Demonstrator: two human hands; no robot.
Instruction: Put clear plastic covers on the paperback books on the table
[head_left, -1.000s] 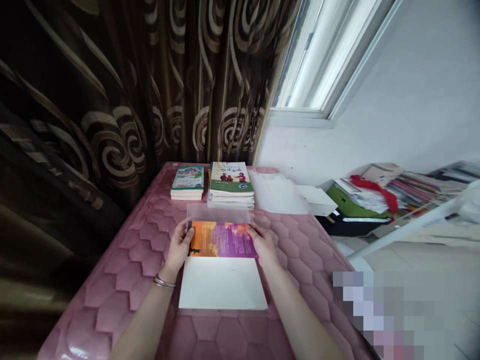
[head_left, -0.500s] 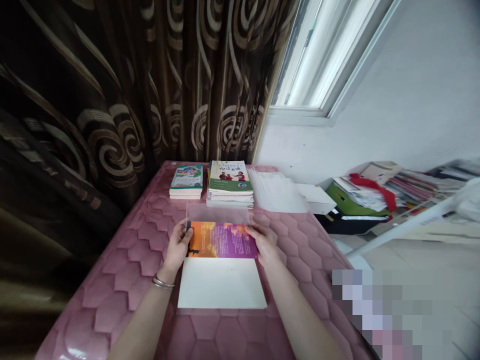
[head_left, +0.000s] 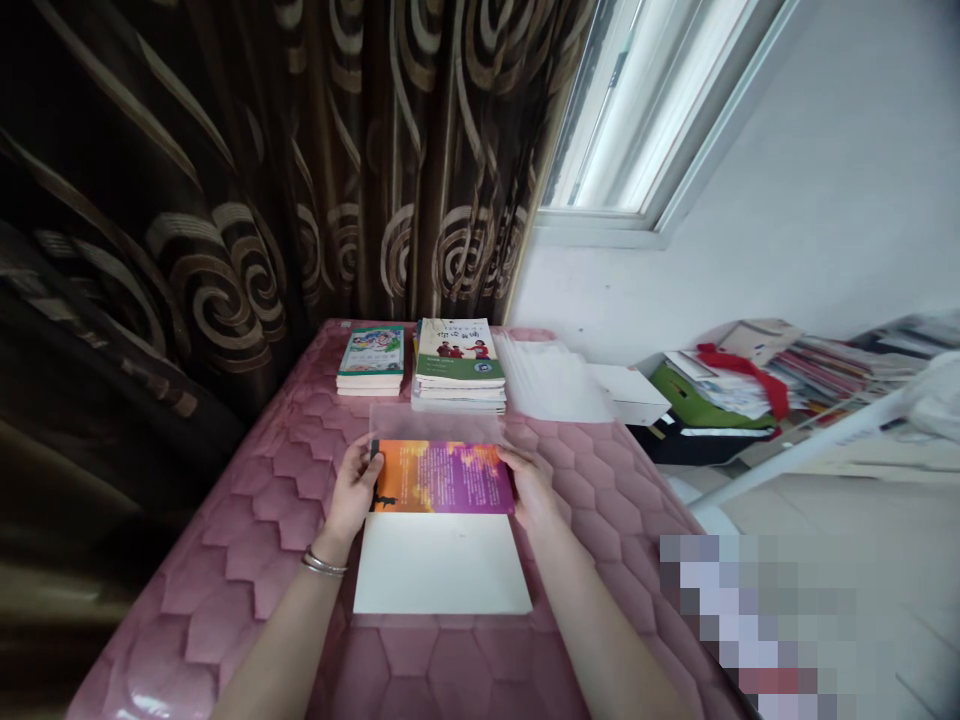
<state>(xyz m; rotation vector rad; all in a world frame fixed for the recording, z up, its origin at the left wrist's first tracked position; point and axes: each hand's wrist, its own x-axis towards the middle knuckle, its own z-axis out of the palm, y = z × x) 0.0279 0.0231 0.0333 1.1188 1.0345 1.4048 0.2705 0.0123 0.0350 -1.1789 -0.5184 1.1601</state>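
An open book lies on the pink quilted table (head_left: pixel 247 560). Its orange and purple cover (head_left: pixel 442 477) faces up at the far side and a white page (head_left: pixel 442 563) lies nearer me. A clear plastic cover sheet (head_left: pixel 437 422) extends beyond the book's far edge. My left hand (head_left: pixel 351 492) pinches the cover's left edge, a bracelet on its wrist. My right hand (head_left: pixel 531 487) grips the cover's right edge with curled fingers.
Two stacks of books stand at the table's far end, a small teal-covered stack (head_left: pixel 371 361) and a taller green-covered stack (head_left: pixel 459 366). Clear plastic sheets (head_left: pixel 551 378) and a white box (head_left: pixel 630 394) lie to their right. A dark patterned curtain (head_left: pixel 225 180) hangs behind. Cluttered books (head_left: pixel 757 385) sit right.
Both hands stay on the coloured cover's edges. The cover and the plastic sheet look pressed slightly flatter; the view shifted a little.
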